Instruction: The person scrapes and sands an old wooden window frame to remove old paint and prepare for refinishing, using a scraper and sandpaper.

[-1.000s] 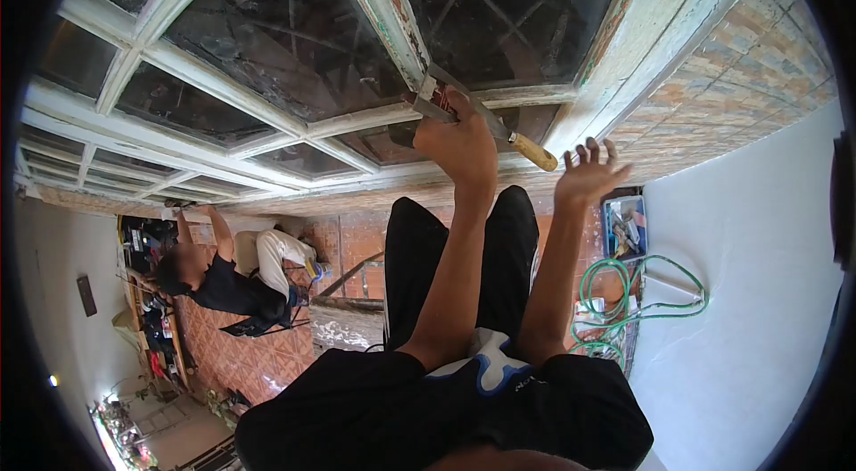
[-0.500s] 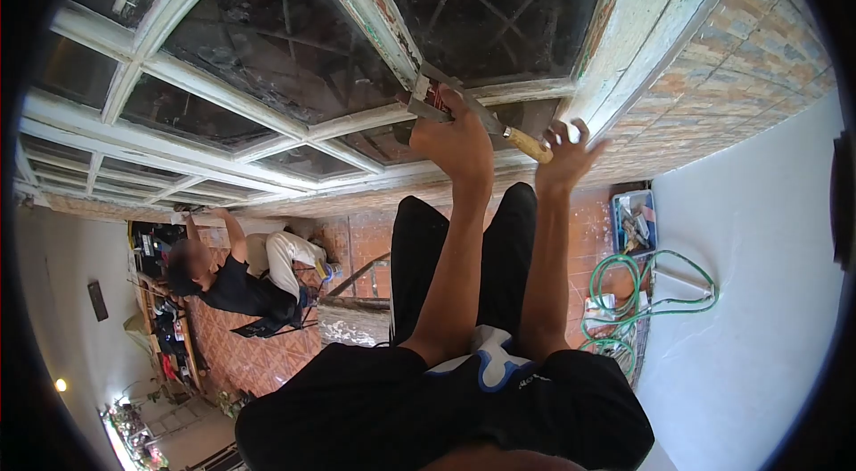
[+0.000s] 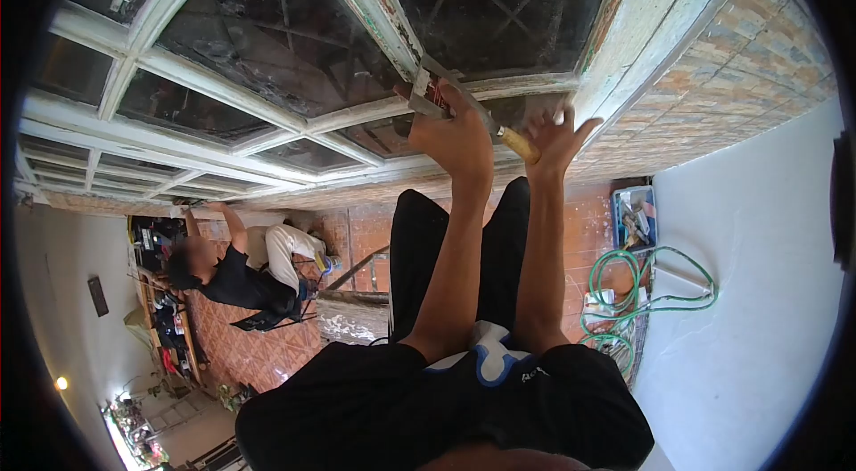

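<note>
A tool with a long flat metal blade and a wooden handle (image 3: 519, 145) slants across the white window frame (image 3: 355, 119), its tip at the joint where the frame's bars meet. My left hand (image 3: 455, 136) is closed around the blade, together with a flat piece (image 3: 426, 89) bearing a red and white label, whose kind I cannot tell. Beside the end of the handle is my right hand (image 3: 555, 143), its fingers spread and slightly blurred. Old paint is flaking from the bars around the dark glass panes (image 3: 499, 3).
A person (image 3: 241, 279) in a dark shirt works at the same window further left. Below on the tiled floor (image 3: 588, 212) are a blue bin (image 3: 634, 217) of tools and a coiled green hose (image 3: 615, 279). A worn wooden beam (image 3: 357, 315) lies left of my legs.
My right hand has moved slightly up and left around the handle's end. The handle has shifted a little left, while my left hand keeps its hold at the bar joint.
</note>
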`<state>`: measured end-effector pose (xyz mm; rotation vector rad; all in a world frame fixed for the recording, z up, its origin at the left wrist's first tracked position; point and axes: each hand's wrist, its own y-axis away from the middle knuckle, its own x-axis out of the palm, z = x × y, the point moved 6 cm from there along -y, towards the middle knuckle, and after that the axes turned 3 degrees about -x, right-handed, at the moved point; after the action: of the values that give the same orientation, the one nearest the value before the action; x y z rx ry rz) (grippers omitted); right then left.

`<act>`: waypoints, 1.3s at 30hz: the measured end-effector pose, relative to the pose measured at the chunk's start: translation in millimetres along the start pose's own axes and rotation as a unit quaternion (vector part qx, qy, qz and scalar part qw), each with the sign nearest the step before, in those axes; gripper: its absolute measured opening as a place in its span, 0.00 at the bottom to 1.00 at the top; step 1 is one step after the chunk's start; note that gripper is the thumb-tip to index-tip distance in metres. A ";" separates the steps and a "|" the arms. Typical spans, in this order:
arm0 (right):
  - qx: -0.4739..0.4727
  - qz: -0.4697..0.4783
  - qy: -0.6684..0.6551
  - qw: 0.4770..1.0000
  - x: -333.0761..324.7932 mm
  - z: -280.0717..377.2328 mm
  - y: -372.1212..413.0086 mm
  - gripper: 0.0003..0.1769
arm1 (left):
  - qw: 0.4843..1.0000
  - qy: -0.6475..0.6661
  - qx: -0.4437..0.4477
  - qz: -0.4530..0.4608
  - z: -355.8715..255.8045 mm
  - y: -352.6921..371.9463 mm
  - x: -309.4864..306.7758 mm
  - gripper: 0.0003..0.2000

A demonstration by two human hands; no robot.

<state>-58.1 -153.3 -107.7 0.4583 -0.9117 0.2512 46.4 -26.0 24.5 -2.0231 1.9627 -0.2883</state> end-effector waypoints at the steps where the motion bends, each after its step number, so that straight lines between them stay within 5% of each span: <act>1: -0.009 -0.023 -0.016 1.000 -11.2 -3.0 0.5 0.40 | 1.000 0.014 0.005 -0.004 3.4 -0.7 1.4 0.09; 7: -0.040 -0.127 -0.057 0.989 -43.6 6.6 1.6 0.40 | 1.000 -0.003 -0.016 0.007 -10.7 -3.1 -1.9 0.08; 11: -0.017 -0.004 -0.033 0.999 -25.5 8.6 -13.5 0.42 | 1.000 0.005 -0.012 0.008 -8.9 -2.3 0.2 0.08; 12: -0.026 -0.085 -0.034 0.995 -28.7 21.9 -5.6 0.42 | 1.000 0.019 -0.018 0.008 -5.3 -2.8 1.6 0.08; 15: -0.055 -0.062 -0.051 0.995 -66.9 41.1 -15.6 0.43 | 0.999 0.034 -0.018 0.009 -0.7 -4.2 1.2 0.08; 17: -0.081 -0.159 0.058 0.982 -16.8 19.4 0.1 0.44 | 1.000 0.011 -0.001 0.011 -11.0 -2.8 -3.2 0.09; 18: 0.006 0.026 0.030 0.999 -0.6 -14.2 -10.9 0.44 | 1.000 0.018 -0.002 0.006 -6.9 -1.1 -4.8 0.09; 21: 0.060 -0.023 -0.059 0.996 -36.6 -52.4 -1.3 0.42 | 1.000 0.030 -0.002 0.004 5.9 -4.2 2.1 0.09; 24: 0.026 -0.114 -0.025 0.993 -49.4 -20.9 18.6 0.41 | 1.000 0.011 -0.015 0.021 10.5 -3.1 -0.9 0.09; 29: 0.015 -0.069 -0.019 0.997 -91.7 -1.3 0.1 0.38 | 0.998 0.038 -0.052 0.023 20.2 5.5 -3.1 0.10; 39: 0.019 -0.042 -0.018 0.999 -66.5 -11.7 -0.4 0.36 | 0.998 0.045 -0.043 0.015 18.6 1.1 -1.2 0.07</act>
<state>-89.2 -149.1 -167.5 0.5357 -0.9216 0.1850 51.9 -23.3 6.9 -2.0647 2.0902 -0.2981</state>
